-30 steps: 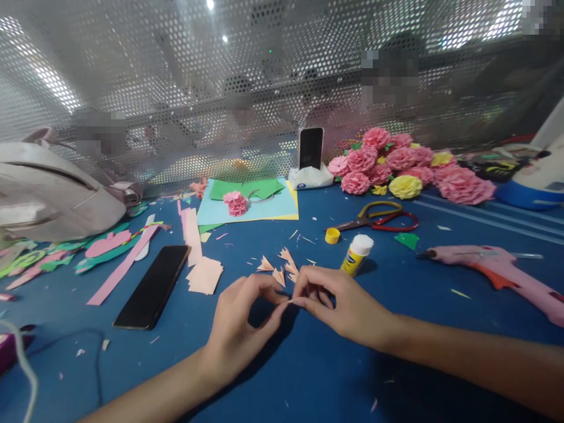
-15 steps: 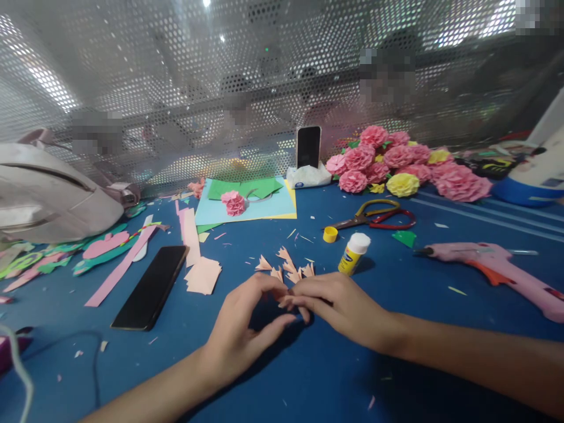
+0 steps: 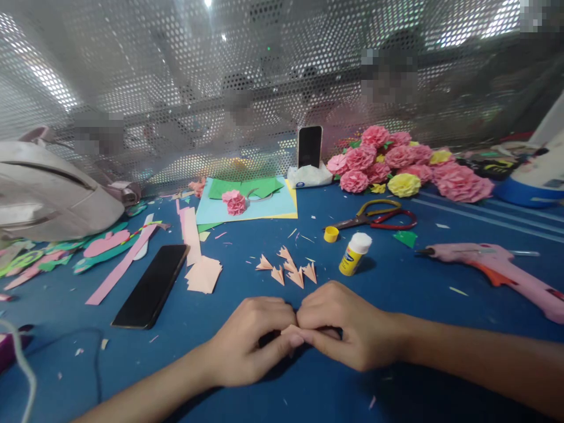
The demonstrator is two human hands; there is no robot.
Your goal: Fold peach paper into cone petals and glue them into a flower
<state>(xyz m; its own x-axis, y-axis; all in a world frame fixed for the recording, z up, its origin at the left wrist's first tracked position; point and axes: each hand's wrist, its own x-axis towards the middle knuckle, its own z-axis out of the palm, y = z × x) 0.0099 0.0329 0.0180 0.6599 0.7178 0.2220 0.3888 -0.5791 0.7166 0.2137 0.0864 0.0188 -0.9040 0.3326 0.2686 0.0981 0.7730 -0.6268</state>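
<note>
Grip [image 3: 299, 336] over table [image 3: 409, 288], perforated panel [image 3: 176, 70] beyond

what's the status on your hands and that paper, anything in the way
Left hand and right hand together, pinching small paper piece. Piece mostly hidden. Folded peach pieces and glue stick just beyond, neither blocking the hands.

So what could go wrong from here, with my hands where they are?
The paper between your left grip and right grip is mostly covered by fingers, so a crease could go crooked unseen. The folded pieces lie loose just beyond, and a forward nudge might scatter them. The glue stick stands on end past your right grip; a bump could tip it.
</note>
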